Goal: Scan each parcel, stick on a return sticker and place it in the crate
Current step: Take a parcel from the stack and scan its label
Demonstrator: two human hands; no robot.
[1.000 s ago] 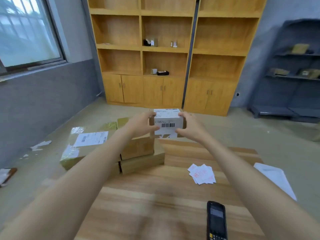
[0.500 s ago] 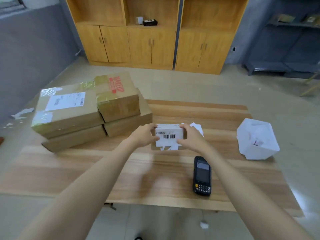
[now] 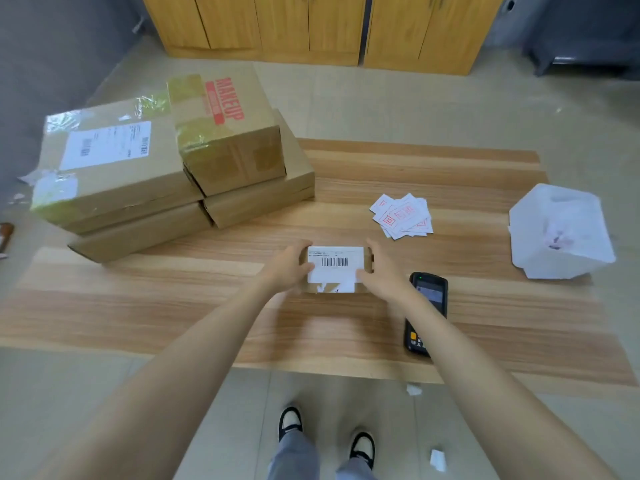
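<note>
A small brown parcel (image 3: pixel 335 268) with a white barcode label on top sits low over the middle of the wooden table (image 3: pixel 194 299). My left hand (image 3: pixel 289 266) grips its left end and my right hand (image 3: pixel 382 271) grips its right end. Just right of my right wrist lies a black handheld scanner (image 3: pixel 427 306), partly hidden by my forearm. A loose pile of white return stickers with red print (image 3: pixel 401 216) lies behind the parcel, to the right.
Several larger cardboard parcels (image 3: pixel 166 168) are stacked on the table's left part, one marked MAKEUP (image 3: pixel 225 133). A white plastic bin (image 3: pixel 559 233) stands at the right edge. Wooden cabinets (image 3: pixel 311 26) line the far wall. Paper scraps lie on the floor near my shoes.
Both hands have brought the small parcel down from chest height to the table in front of me. The view has tilted down, so the table front and my feet show.
</note>
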